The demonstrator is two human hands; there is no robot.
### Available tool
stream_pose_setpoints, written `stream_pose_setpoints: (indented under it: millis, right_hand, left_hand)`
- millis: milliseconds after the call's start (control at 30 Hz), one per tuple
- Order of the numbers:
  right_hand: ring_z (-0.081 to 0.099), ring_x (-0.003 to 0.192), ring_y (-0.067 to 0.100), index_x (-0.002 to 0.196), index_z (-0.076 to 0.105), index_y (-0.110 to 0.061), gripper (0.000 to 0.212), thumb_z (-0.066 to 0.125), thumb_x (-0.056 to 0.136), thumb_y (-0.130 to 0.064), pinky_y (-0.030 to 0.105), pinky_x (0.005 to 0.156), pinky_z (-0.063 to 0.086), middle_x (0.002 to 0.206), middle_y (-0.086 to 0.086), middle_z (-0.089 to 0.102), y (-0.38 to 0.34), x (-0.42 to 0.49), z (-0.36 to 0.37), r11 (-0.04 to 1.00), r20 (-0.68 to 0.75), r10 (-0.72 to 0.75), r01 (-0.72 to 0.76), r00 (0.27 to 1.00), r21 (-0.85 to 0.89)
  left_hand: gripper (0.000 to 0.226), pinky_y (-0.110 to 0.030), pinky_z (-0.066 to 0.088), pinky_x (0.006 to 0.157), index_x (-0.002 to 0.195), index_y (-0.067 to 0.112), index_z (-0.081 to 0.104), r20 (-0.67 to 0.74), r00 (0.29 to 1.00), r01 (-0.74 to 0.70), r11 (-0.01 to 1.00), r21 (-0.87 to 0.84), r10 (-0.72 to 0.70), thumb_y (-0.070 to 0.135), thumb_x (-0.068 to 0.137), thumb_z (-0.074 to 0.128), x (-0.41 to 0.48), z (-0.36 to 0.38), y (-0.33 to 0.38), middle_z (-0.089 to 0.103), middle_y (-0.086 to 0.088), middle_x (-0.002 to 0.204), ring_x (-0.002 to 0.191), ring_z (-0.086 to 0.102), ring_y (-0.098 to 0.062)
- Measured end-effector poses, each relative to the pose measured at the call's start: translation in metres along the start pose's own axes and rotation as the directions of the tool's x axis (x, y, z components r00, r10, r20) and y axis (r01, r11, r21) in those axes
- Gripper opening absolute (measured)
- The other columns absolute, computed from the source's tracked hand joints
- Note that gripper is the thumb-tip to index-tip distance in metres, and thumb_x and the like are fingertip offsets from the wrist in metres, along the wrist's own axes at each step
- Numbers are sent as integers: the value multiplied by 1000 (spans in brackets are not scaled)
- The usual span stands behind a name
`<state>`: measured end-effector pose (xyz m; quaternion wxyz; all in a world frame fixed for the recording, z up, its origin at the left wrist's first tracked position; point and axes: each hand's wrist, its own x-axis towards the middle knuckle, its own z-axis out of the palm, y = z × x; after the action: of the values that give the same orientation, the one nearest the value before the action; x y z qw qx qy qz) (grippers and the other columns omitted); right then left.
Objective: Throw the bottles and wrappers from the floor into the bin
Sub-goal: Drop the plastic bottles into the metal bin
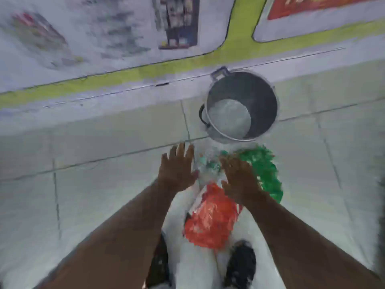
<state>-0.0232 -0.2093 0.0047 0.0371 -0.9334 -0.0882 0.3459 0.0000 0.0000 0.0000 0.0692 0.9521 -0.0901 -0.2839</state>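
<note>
Item: bin (268,113), seemingly empty. My left hand (177,170) and right hand (239,180), fingers spread, flank the bottle (208,163) just before it; wrappers, red (210,222) and green (264,170), nearer right.

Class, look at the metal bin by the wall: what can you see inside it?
Inside the bin only its bare, pale bottom shows; no bottles or wrappers appear there. The near inner wall is hidden by the rim. The red wrapper and green wrapper are outside.
</note>
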Motion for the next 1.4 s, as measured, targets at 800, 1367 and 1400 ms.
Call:
stream_pose_setpoints:
  millis: [800,1367,1400]
  right_hand:
    - [65,107,32,113,70,-17,55,85,61,-24,45,91,52,116,10,69,-6,57,57,957,-267,-290,287,919,-50]
    - [61,94,34,116,59,-17,50,76,72,-34,40,82,48,103,9,67,89,-37,-152,959,-652,126,75,748,272]
    - [60,94,36,117,58,-15,51,74,73,-35,43,81,49,104,11,66,95,-33,-160,967,-665,125,59,736,247]
  left_hand:
    - [56,-46,49,84,126,19,42,-133,947,246,927,-285,-292,42,78,60,37,69,-50,55,-10,116,105,54,-35]
    - [64,-49,46,79,131,14,42,-438,895,-78,939,-336,-82,41,75,60,67,-139,90,57,-16,110,97,55,-40]
    - [63,-48,45,78,130,13,42,-448,891,-84,941,-328,-77,39,75,60,69,-139,94,57,-16,110,96,54,-41]
